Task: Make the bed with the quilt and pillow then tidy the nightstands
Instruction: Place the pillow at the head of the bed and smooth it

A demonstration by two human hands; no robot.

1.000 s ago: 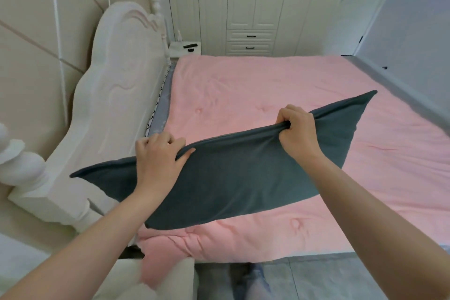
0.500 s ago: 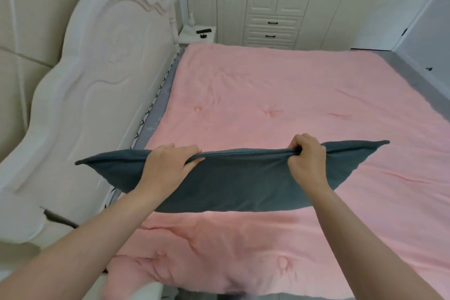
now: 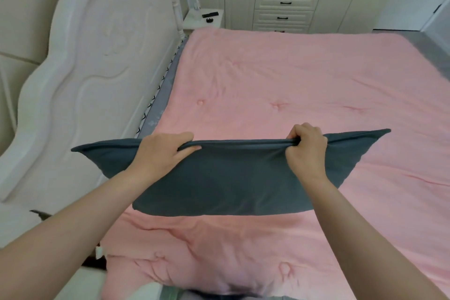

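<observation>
Pillow (image 3: 226,178) dropping lower over the quilt (image 3: 280,75) now!
Left hand (image 3: 160,153) and right hand (image 3: 307,147) grip its top seam; next, set it by the headboard (image 3: 97,61).

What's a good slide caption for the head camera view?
Both hands, left hand and right hand, grip a dark grey pillow by its top edge above the pink quilt.

Your pillow (image 3: 219,182) hides part of the quilt (image 3: 280,75) behind it. The small dark things on the far nightstand (image 3: 194,20) are too small to identify. Your forearms run off the bottom edge.
</observation>
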